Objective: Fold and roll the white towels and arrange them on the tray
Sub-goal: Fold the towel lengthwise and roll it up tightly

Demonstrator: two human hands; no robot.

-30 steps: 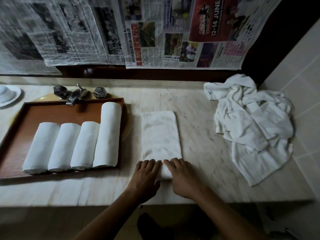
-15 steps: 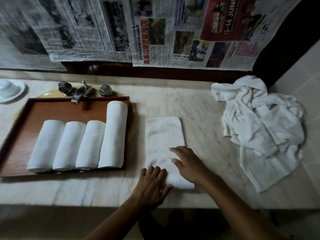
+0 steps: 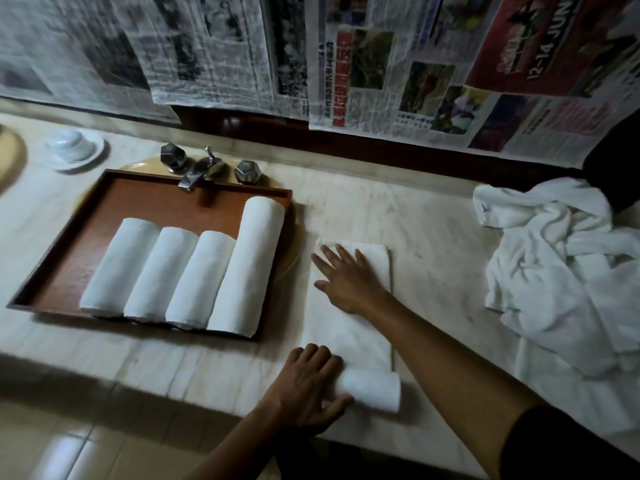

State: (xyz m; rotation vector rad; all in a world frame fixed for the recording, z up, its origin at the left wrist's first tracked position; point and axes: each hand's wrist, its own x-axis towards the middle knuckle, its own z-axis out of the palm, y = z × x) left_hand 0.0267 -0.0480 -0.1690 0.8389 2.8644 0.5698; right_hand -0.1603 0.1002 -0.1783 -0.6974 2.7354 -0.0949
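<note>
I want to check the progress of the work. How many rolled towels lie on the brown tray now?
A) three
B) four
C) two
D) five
B: four rolled towels lie side by side on the tray, three short and one longer; a fifth towel, only partly rolled, lies on the counter, its rolled end held by the left hand.

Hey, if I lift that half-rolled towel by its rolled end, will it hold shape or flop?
Probably flops: the towel is soft cloth, its unrolled part lying flat under the right hand. The roll gripped by the left hand would likely loosen, since nothing ties it. It looks light enough for one hand.
</note>
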